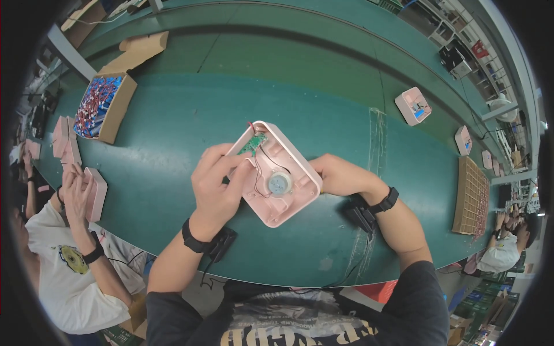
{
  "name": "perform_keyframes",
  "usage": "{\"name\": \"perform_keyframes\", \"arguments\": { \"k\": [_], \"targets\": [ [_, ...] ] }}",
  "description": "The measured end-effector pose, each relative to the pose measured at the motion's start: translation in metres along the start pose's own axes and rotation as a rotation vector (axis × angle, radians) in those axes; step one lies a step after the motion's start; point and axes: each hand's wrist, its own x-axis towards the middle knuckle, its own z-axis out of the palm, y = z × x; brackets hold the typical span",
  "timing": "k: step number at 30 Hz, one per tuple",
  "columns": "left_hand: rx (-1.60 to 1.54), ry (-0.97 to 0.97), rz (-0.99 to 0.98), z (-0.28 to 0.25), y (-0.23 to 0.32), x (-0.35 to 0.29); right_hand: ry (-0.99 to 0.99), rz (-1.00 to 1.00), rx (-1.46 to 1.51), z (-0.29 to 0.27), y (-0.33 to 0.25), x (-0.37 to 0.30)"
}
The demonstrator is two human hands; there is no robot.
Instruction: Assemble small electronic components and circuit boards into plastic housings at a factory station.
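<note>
Both hands hold a pink case (open side up) over the green counter; the left hand pinches its green circuit board; the right hand clasps its edge.

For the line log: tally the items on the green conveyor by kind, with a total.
Pink housing held in both hands, left hand and right hand, with green circuit board and round motor inside: 1
Pink housings lying on the green conveyor at right: 2
Cardboard box of components: 1
Brown grid tray: 1
Total: 5
</note>
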Motion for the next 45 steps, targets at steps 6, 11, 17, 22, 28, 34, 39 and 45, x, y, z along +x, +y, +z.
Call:
{"name": "perform_keyframes", "arguments": {
  "k": [6,11,17,22,28,34,39,45],
  "targets": [
    [-0.090,-0.038,-0.145,-0.004,0.000,-0.002,-0.067,0.120,-0.320,-0.020,-0.014,-0.001],
    [-0.032,-0.225,0.153,-0.005,-0.007,0.004,0.411,-0.386,-0.344,-0.011,-0.001,0.008],
    [-0.250,-0.527,0.210,-0.008,-0.005,0.003,-0.040,-0.467,-0.373,-0.013,0.005,0.013],
    [-0.354,-0.559,0.150,-0.009,-0.012,0.003,0.017,-0.438,-0.512,0.000,0.001,0.012],
    [-0.400,-0.519,0.117,-0.012,-0.018,0.004,0.020,-0.410,-0.309,-0.001,0.003,0.014],
    [-0.169,-0.413,0.053,-0.012,-0.014,0.005,0.206,-0.091,0.122,-0.026,0.005,0.008],
    [0.138,-0.359,0.148,-0.005,-0.016,0.003,0.250,-0.013,0.295,-0.018,-0.012,0.006],
    [0.162,-0.336,0.090,0.001,-0.015,0.000,0.320,-0.116,-0.079,0.014,-0.021,0.000]
  ]
}}
